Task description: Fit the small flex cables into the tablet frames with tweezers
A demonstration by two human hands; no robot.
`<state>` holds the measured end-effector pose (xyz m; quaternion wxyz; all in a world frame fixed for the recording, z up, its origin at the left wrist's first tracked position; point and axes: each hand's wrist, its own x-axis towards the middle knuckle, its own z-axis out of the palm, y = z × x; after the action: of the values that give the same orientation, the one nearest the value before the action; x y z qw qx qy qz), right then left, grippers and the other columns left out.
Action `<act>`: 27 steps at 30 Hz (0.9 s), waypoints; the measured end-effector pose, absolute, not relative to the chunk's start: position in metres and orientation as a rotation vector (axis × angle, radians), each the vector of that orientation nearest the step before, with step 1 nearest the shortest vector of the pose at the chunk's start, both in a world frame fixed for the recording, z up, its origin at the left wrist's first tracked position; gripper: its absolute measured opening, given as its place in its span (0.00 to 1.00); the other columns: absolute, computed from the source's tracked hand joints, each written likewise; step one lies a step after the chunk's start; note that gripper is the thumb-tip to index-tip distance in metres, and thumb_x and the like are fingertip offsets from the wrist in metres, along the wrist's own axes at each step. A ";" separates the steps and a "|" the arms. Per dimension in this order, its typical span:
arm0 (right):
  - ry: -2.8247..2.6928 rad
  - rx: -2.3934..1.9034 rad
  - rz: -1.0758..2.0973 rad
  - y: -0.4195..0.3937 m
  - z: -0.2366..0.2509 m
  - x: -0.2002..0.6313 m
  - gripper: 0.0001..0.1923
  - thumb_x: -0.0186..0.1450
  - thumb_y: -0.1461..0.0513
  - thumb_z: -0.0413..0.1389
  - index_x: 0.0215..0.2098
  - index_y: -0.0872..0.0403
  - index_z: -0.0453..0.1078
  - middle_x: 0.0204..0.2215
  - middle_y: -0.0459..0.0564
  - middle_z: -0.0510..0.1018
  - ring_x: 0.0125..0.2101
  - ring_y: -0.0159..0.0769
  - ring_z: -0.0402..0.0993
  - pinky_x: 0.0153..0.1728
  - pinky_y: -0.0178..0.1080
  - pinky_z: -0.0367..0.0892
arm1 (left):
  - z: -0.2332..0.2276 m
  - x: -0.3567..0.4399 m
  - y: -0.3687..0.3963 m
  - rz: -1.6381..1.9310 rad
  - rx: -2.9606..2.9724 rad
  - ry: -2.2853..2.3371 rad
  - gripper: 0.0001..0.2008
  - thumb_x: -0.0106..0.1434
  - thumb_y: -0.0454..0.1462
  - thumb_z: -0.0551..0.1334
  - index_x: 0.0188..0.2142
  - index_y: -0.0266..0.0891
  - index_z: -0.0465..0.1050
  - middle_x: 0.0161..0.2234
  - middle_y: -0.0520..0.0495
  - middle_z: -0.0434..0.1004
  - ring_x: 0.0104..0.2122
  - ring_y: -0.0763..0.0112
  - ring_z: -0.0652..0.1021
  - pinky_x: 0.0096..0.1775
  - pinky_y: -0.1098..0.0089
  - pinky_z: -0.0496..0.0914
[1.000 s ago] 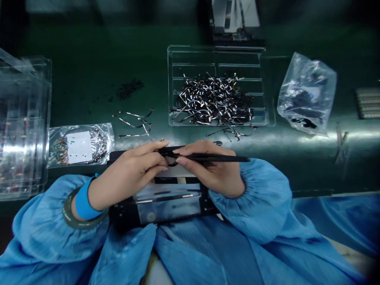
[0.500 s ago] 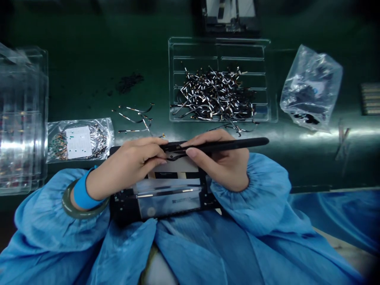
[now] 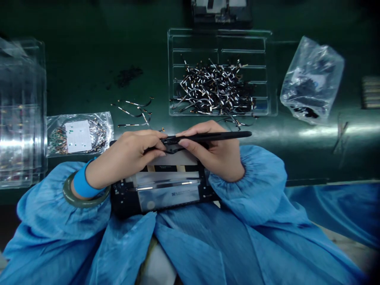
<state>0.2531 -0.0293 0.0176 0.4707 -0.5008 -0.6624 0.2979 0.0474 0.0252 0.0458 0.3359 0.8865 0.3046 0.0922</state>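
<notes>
An opened tablet-like device (image 3: 169, 200) with a black frame and silvery battery panels lies tilted against my front. Over its far edge, my left hand (image 3: 135, 150) is closed, with thumb and fingertips pinching a thin dark flex cable (image 3: 172, 151). Long black tweezers (image 3: 228, 136) lie in my right hand (image 3: 215, 152), gripped between thumb and fingers, their rounded end pointing right. Their tips reach in beside my left fingertips, where fine detail is hidden. A blue band and a green bangle circle my left wrist.
A clear plastic tray (image 3: 269, 75) holds a heap of flex cables (image 3: 215, 87). Several loose cables (image 3: 135, 113) lie left of it. Plastic bags (image 3: 311, 81) stand right and left (image 3: 78, 134). Stacked clear trays (image 3: 22, 118) sit far left; another device (image 3: 221, 12) is at the back.
The tweezers and my right hand have shifted slightly left, closer to my left fingertips. The whole view has moved a little; my left hand keeps its pinch.
</notes>
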 end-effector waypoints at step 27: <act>-1.858 -1.283 0.570 -0.029 0.024 0.243 0.03 0.63 0.61 0.58 0.35 0.51 0.70 0.31 0.44 0.80 0.33 0.31 0.78 0.35 0.33 0.72 | 0.042 0.045 0.024 0.332 2.334 0.782 0.07 0.64 0.34 0.58 0.35 0.36 0.75 0.45 0.46 0.79 0.47 0.66 0.77 0.48 0.70 0.71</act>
<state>0.2433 -0.0289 0.0236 0.3953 -0.5061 -0.7328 0.2250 0.0450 0.0241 0.0419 0.3232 0.8893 0.2979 0.1264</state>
